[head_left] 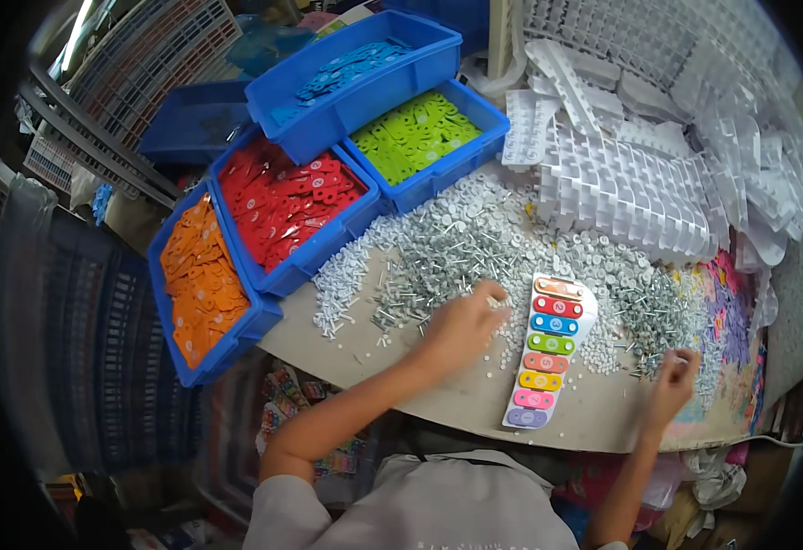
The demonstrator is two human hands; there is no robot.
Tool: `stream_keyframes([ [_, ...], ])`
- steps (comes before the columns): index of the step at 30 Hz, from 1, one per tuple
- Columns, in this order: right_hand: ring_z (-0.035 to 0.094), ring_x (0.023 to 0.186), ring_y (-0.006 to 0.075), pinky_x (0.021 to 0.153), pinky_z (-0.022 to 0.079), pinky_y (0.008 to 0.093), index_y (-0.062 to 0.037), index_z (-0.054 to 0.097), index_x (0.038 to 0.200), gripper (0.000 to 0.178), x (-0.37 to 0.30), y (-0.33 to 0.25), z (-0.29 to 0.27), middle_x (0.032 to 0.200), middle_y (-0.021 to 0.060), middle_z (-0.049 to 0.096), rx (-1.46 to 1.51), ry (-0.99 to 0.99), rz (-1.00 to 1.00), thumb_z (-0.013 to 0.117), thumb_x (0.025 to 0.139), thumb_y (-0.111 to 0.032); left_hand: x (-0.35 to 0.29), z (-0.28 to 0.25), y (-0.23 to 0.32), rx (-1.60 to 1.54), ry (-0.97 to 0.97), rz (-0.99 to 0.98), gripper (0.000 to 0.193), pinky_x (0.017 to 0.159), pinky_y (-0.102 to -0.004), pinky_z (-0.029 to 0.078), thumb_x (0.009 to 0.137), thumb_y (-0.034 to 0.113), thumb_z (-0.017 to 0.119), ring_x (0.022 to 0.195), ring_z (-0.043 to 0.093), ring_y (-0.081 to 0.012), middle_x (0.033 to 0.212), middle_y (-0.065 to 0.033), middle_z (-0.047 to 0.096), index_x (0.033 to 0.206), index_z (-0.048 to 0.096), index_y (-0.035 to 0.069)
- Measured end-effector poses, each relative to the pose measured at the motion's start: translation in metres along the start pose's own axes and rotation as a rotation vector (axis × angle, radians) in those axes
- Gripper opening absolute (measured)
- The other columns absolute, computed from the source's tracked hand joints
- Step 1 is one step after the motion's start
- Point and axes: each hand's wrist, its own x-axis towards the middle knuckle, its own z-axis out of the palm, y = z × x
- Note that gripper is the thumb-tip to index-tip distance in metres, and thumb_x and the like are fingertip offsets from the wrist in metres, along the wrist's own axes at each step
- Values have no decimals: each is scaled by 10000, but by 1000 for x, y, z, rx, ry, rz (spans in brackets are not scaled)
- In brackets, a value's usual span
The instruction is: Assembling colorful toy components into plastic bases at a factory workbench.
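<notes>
A white toy xylophone base (pixel 588 319) with a column of coloured bars lies on the table between my hands. Its upper bars, among them a red bar (pixel 558 307) and a green bar (pixel 551 344), carry white caps at their ends. A lilac bar (pixel 527 418) is lowest. My left hand (pixel 467 323) is just left of the base, fingers curled together at the edge of the loose screws (pixel 461 252). Off to the right, my right hand (pixel 675 383) has thumb and fingers pinched beside another heap of screws (pixel 644 316). What either hand pinches is too small to make out.
Blue bins hold orange bars (pixel 201 284), red bars (pixel 287 197), green bars (pixel 417 137) and blue bars (pixel 351 71). White plastic bases (pixel 626 197) are stacked at the back right. Small white caps (pixel 598 348) lie scattered; purple and pink pieces (pixel 730 298) sit at the far right.
</notes>
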Motion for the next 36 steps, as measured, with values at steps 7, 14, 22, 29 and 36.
stream_keyframes([
  [7,444,605,200,592,399,394,-29,564,1104,201,-7,60,-68,685,60,459,-468,-103,72,589,992,-194,25,-89,-68,148,623,190,112,637,-363,519,915,102,666,679,671,-261,855,-148,681,979,688,12],
  [14,514,642,222,618,423,395,-50,547,1102,168,-7,77,-52,727,99,514,-482,29,-157,573,1003,-183,39,-87,-88,226,570,188,77,648,-353,507,870,47,695,696,659,-253,853,-137,665,926,681,-5],
  [22,498,590,219,577,416,401,-70,543,1128,182,14,97,-55,664,88,514,-524,14,44,560,1019,-214,15,-88,-59,283,609,131,34,643,-295,488,926,8,576,661,589,-160,843,-91,644,927,551,-16],
  [29,471,574,184,556,397,378,-44,582,1027,180,25,100,-57,653,88,518,-464,4,75,569,1014,-223,-34,-31,-5,-38,300,192,82,648,-222,473,961,72,642,715,558,-59,839,-15,617,1000,599,15],
  [36,479,549,184,545,398,386,-38,588,970,190,33,101,-56,624,87,533,-356,48,13,562,1011,-222,-40,12,-4,-459,-134,83,99,583,-205,448,902,91,730,665,576,-37,768,-8,654,929,685,6],
])
